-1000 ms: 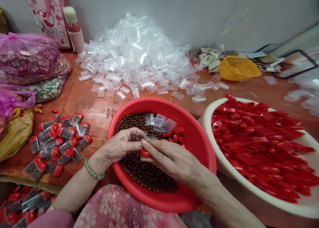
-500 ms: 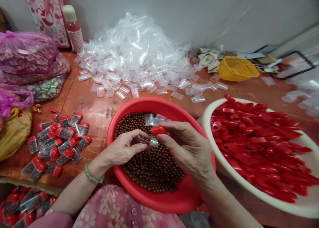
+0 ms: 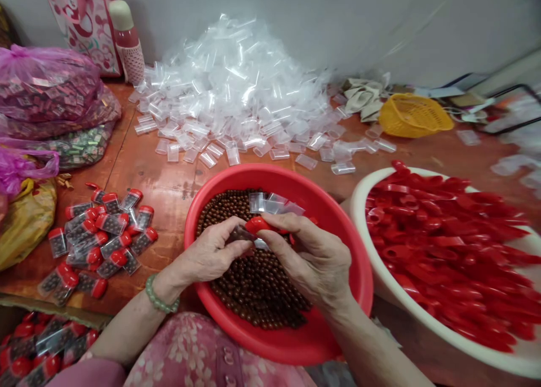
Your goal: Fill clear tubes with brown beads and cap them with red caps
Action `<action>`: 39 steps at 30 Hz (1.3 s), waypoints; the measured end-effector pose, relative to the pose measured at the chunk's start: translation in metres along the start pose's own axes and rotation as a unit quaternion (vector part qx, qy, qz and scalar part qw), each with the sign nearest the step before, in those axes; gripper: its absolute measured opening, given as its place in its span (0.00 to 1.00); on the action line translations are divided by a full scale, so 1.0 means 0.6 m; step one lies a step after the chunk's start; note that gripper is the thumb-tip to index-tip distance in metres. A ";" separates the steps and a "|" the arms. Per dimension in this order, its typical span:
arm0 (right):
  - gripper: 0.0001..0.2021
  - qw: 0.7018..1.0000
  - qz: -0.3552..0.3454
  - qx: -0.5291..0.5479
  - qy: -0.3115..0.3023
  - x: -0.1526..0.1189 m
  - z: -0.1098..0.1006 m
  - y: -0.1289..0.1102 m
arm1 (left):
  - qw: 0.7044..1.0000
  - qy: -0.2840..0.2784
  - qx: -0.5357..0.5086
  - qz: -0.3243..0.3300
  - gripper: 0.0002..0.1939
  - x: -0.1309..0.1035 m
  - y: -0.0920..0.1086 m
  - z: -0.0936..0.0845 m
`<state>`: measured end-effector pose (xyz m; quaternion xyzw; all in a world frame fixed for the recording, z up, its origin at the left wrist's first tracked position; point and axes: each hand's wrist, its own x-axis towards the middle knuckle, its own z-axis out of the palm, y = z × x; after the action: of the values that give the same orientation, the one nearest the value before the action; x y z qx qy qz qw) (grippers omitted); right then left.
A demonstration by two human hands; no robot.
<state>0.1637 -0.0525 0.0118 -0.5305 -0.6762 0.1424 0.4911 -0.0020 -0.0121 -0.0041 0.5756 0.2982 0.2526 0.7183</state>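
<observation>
Over a red basin (image 3: 338,263) of brown beads (image 3: 262,297), my left hand (image 3: 215,249) pinches a small clear plastic case (image 3: 240,235) that looks dark with beads inside. My right hand (image 3: 310,252) grips a red plastic cap (image 3: 258,225) between thumb and fingers, pressed against the open end of the case. More red shows behind the right fingers, partly hidden. Several empty clear cases (image 3: 274,204) lie on the beads just beyond my hands.
A cream basin (image 3: 359,207) of red caps (image 3: 443,252) stands at right. Clear cases (image 3: 236,88) are heaped at the back. Filled, capped cases (image 3: 112,223) lie at left, others in a box (image 3: 38,347) below. Plastic bags (image 3: 51,94), a bottle (image 3: 127,43) and a yellow basket (image 3: 414,115) stand around.
My right hand has moved left and brought the red cap from just beside the clear case onto its end. My left hand still holds the case. The view has shifted slightly.
</observation>
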 end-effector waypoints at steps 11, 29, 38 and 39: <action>0.08 0.999 -0.013 -0.032 -0.002 0.001 0.007 -0.003 | 0.998 -0.012 0.066 0.005 0.09 0.000 -0.004 -0.003; 0.07 1.000 0.022 0.004 0.012 -0.013 0.022 0.003 | 0.993 -0.004 0.122 0.006 0.07 0.002 -0.001 -0.004; 0.07 0.988 -0.081 -0.076 -0.110 0.007 -0.001 0.005 | 0.974 0.002 0.225 -0.007 0.01 -0.002 0.003 0.002; 0.07 0.987 -0.086 -0.076 -0.116 0.008 -0.003 0.005 | 0.974 -0.002 0.228 -0.011 0.01 -0.003 0.002 0.002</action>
<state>0.1670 -0.0477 0.0130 -0.4856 -0.7805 0.1083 0.3786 -0.0024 -0.0137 -0.0022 0.7210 0.3530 0.1689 0.5718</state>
